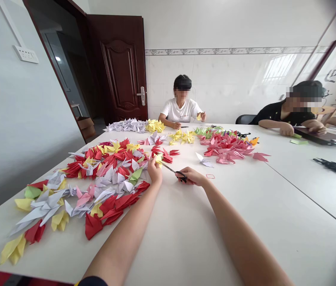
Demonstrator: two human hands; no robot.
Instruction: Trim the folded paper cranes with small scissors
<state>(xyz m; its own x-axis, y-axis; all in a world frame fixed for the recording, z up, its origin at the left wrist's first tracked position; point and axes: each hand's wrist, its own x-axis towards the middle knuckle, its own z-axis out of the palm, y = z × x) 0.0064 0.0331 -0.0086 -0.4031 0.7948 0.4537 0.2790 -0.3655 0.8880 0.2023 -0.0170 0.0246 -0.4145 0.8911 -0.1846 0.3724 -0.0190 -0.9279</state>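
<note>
- Plainly lit, a white table [172, 242] fills most of the view, with a dark seam running across its right part.
- Behind it, a brown panelled door [123, 71] stands swung back beside a white tiled wall [230, 71]; a socket plate [26, 54] is fixed to the wall on the left.
- Across the table sits a person in a white T-shirt [180, 109]; another, in a black top [278, 113], leans over the table at far right.
- Folded paper in red, white, yellow, pink and green forms a loose mixed heap [108, 163] on the left, and a mostly pink pile [227, 147] lies beyond the hands, to the right.
- The left hand [155, 170] is closed, its fingertips pinching a yellow folded paper [159, 159] just above the heap's right edge.
- The right hand [190, 176] is curled round the black handles of the scissors [181, 177], whose blades point left at the yellow folded paper; whether they are cutting into it, I cannot tell.
- So the yellow folded paper sits at the left fingertips, beyond the scissors from the right hand.
</note>
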